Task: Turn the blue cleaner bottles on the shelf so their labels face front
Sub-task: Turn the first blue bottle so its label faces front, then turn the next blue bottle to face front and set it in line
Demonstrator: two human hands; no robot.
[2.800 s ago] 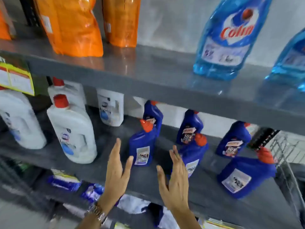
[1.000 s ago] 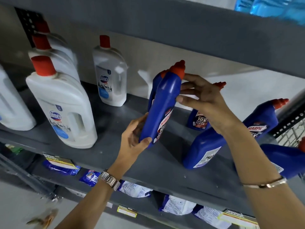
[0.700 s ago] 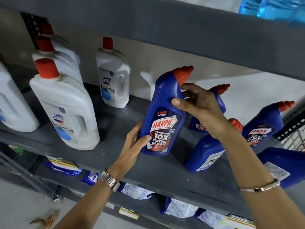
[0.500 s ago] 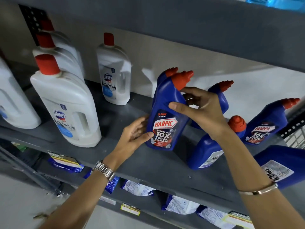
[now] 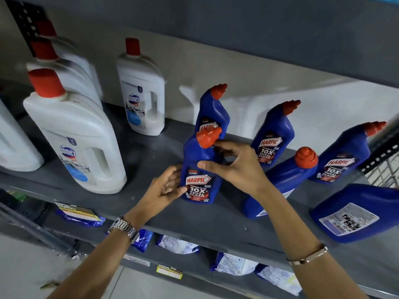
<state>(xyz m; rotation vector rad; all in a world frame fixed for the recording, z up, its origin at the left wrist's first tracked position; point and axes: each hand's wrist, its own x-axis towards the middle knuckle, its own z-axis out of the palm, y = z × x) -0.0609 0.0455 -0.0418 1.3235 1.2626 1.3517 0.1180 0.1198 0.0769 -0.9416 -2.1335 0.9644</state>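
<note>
Several blue Harpic bottles with red caps stand on the grey shelf [image 5: 151,152]. The front bottle [image 5: 199,182] stands upright with its label facing me. My left hand [image 5: 165,188] holds its lower left side. My right hand [image 5: 234,167] grips its neck and shoulder. Behind it a second bottle [image 5: 212,111] shows its label, as do the bottles at the back middle [image 5: 273,137] and back right [image 5: 343,156]. The bottle under my right wrist [image 5: 287,180] shows its back label low down. Another bottle at the far right [image 5: 358,212] also shows its back label.
White Domex bottles [image 5: 79,139] with red caps stand on the left of the same shelf, one further back [image 5: 141,91]. An upper shelf [image 5: 259,29] hangs close overhead. Pouches [image 5: 177,247] lie on the lower shelf. A wire basket [image 5: 386,171] is at the right edge.
The bottle I held tilted and side-on has been turned label-forward and set down upright near the shelf's front. Both hands stay on it.
</note>
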